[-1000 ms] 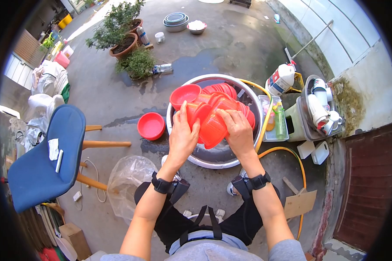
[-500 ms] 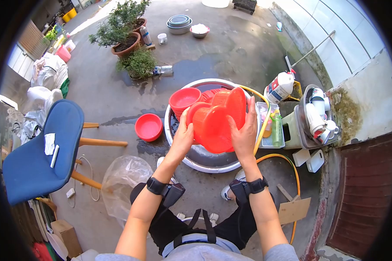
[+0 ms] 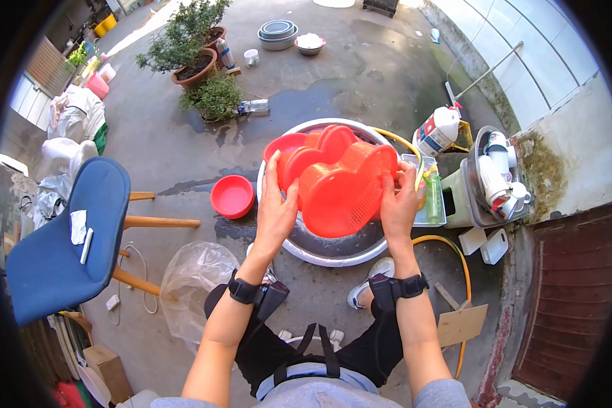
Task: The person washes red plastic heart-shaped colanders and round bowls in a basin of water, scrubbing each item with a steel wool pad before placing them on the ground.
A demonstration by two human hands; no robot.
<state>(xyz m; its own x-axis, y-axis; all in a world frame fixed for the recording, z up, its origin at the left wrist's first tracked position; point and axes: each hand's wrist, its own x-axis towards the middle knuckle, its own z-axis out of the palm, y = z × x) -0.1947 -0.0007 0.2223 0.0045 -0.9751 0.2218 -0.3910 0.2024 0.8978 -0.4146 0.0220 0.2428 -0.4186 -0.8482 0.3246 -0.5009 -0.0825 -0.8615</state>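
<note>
Above the wide metal basin (image 3: 323,261) I hold a red flower-shaped plastic colander (image 3: 340,197) tilted between both hands. Small holes dot its lower right part, and a second scalloped red piece shows right behind it. My left hand (image 3: 277,211) grips its left edge with the thumb toward me. On the right edge, my right hand (image 3: 399,209) is closed with thumb and fingers on the rim. A red bowl (image 3: 281,145) partly shows behind the colander, over the basin's far left. Another red bowl (image 3: 232,197) sits on the ground to the left of the basin.
A yellow hose (image 3: 466,285) curls around the basin's right side. A tray with a green bottle (image 3: 432,197), a white jug (image 3: 438,129) and a tub of cups (image 3: 500,177) stand right. At left are a blue chair (image 3: 68,238) and a clear plastic bag (image 3: 197,285); potted plants (image 3: 194,71) stand beyond.
The red colander has turned in my hands, so its perforated part now shows at lower right. My right hand has lowered and shifted right; the left has moved slightly left.
</note>
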